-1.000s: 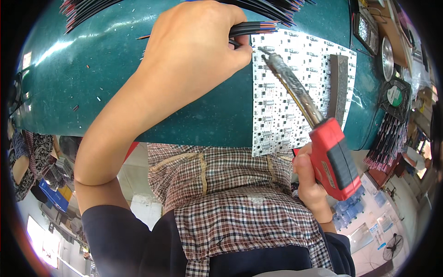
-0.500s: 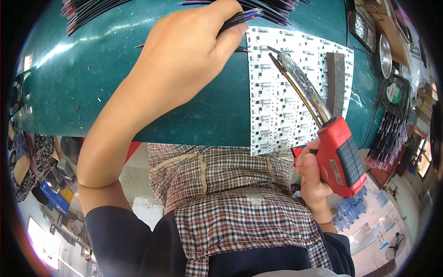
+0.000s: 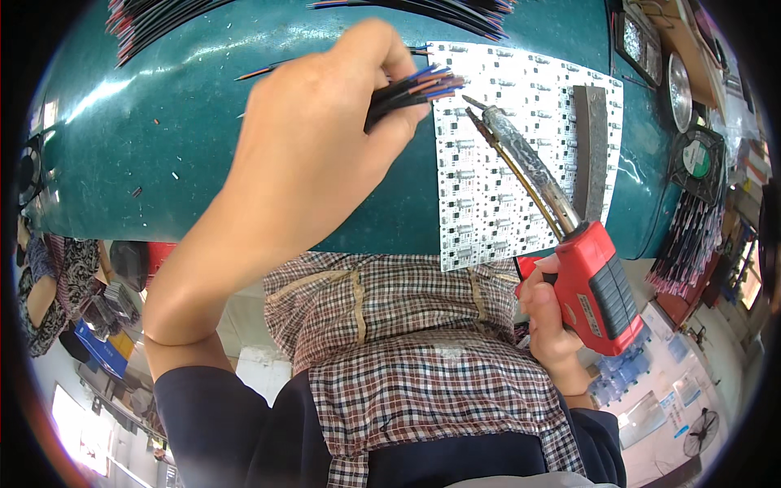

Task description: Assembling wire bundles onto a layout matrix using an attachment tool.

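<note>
My left hand (image 3: 325, 122) is closed round a bundle of thin black cables (image 3: 407, 96) whose stripped ends show blue and brown wires pointing right. These ends hang at the left edge of a white circuit board panel (image 3: 488, 195) covered in rows of small parts. In my right hand (image 3: 553, 317) is a red soldering gun (image 3: 598, 285), its grip toward me. The gun's metal barrel and thin brass-coloured feed tube (image 3: 525, 175) slant up and left over the panel, the tip near the wire ends. A dark grey bar (image 3: 589, 150) lies on the panel's right part.
The green table (image 3: 163, 163) carries more cable bundles at the far left (image 3: 163, 24) and far middle (image 3: 439, 12). Loose cables lie behind my left hand. A small fan (image 3: 696, 163), a metal bowl (image 3: 678, 93) and hanging cables (image 3: 687, 244) are on the right.
My left hand has drawn the cable bundle nearer to me, from the far bundles toward the panel's edge. The soldering gun has dipped slightly toward me, and the panel has shifted a little left.
</note>
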Motion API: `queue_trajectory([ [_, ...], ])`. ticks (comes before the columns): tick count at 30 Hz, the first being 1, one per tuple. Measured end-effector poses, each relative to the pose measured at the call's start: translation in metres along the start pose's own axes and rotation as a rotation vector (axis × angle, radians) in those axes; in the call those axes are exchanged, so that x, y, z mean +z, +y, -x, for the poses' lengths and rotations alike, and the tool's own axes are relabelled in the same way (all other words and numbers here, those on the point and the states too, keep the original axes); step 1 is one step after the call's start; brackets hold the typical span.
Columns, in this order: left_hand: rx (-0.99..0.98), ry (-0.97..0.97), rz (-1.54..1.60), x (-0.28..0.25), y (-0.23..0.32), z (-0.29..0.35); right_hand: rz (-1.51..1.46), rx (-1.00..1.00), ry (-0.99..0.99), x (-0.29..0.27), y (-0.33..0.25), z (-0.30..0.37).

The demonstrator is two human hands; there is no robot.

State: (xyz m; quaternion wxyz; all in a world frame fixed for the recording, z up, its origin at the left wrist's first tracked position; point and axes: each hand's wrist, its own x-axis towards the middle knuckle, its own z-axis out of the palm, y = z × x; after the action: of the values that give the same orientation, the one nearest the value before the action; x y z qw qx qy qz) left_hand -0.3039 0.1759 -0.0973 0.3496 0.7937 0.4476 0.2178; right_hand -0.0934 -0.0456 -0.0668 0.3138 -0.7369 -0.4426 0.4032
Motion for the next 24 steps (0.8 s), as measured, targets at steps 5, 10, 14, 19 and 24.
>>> queue_trajectory([
  [5,0.002,-0.022,0.022,0.015,-0.010,0.006,-0.004,-0.022,-0.048,0.002,0.000,-0.001],
  [10,-0.004,-0.025,0.003,0.018,-0.013,0.005,0.060,-0.069,-0.076,0.001,0.001,-0.002],
  [14,0.018,-0.014,0.021,0.018,-0.010,0.003,0.133,0.050,-0.053,0.001,-0.002,-0.005],
  [19,0.051,0.013,-0.022,0.022,-0.012,0.002,0.118,0.028,-0.080,0.000,0.000,-0.009],
  [24,0.066,0.010,-0.086,0.023,-0.012,0.001,0.171,-0.043,-0.094,0.000,-0.001,-0.012],
])
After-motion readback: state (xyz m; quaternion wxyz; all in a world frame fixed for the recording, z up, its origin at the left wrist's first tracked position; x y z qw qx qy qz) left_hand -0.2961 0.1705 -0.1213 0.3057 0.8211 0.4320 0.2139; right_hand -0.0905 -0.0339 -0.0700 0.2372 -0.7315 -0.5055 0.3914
